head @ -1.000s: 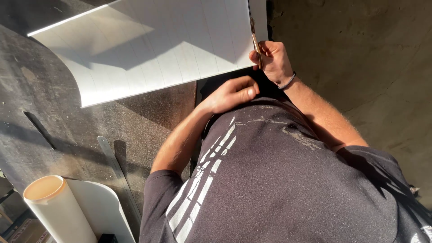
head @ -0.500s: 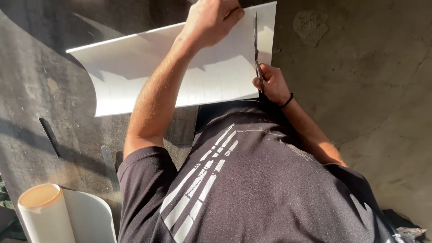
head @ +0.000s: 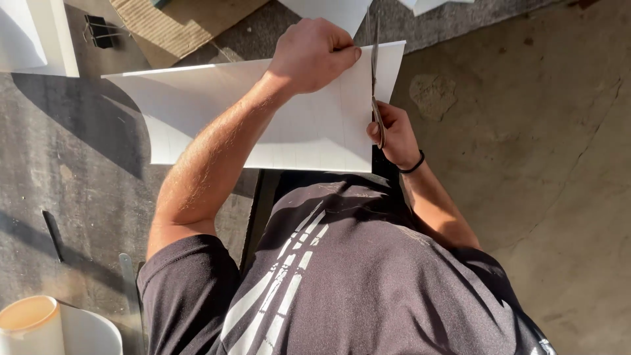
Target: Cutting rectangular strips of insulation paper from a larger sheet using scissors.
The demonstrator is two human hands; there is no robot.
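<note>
Top centre, our left hand [head: 314,56] pinches the white sheet [head: 217,115] while our right hand [head: 393,135] grips scissors [head: 375,79] cutting it.

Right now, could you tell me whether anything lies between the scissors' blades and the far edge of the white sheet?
Nothing visible does. The scissors in the right hand run along the white sheet near its right edge. The left hand grips the sheet just left of the blades, off that line.
</note>
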